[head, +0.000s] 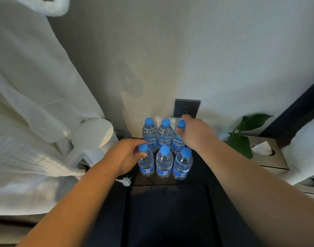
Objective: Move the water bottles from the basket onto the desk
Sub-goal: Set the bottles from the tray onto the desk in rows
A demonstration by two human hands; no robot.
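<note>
Right now I see six water bottles standing upright in two rows of three on the dark desk (202, 168), close against the wall. My left hand (127, 155) grips the front-left bottle (146, 164), thumb and fingers curled round its neck just under the blue cap. My right hand (197, 134) reaches to the back row and holds the back-right bottle (178, 141); its fingers curl over the cap and the thumb presses the neck. The front-middle bottle (164, 163), front-right bottle (182, 164), back-left bottle (150, 134) and back-middle bottle (165, 135) stand free, nearly touching one another. Each carries a blue label low on its body.

Just behind the back row a dark wall socket (186, 108) sits in the pale wall. Nearer me, a dark rectangular box (167, 211) lies in front of the bottles; I cannot tell what is in it. A white plug (126, 181) lies by its left corner. A white kettle (93, 134) stands to the left, with white cloth (28, 104) hanging beyond it. To the right are a green plant (241, 139) and a tissue box (266, 154).
</note>
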